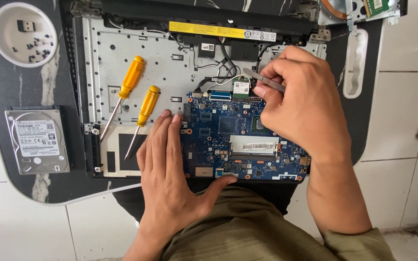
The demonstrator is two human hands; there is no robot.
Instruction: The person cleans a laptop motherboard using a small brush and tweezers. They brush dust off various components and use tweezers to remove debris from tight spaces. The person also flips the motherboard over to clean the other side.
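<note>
Opened laptop chassis, bare silver metal tray (136, 48), lies across the dark marbled tabletop (20, 87), with its hinge side toward the far edge. Blue rectangular circuit board (228, 140) sits in the chassis toward the near edge. Left hand (170, 169) rests flat, fingers spread, its grip apart and holding nothing; the fingertips press the board's left margin. Right hand (298, 104) has its grip clamped on slim grey metal tweezers (263, 80), with the tips pointing at the small green wireless card (241, 87) at the board's far edge, where thin black and white cables (223, 65) converge. Whether the tips already touch the card or a connector cannot be told; the fingers hide part of it. Risks: a metal tip sliding off could scratch the board or bridge contacts, especially since the long black battery with yellow label (218, 30) looks still seated near the hinge. Pulling at an angle could tear a small cable connector. Two yellow-handled screwdrivers (131, 79) lie loose on the tray just beside the left hand and could be nudged. A round white dish of small black screws (22, 34) sits at the far left corner, and a silver hard drive (36, 140) near the left edge.
</note>
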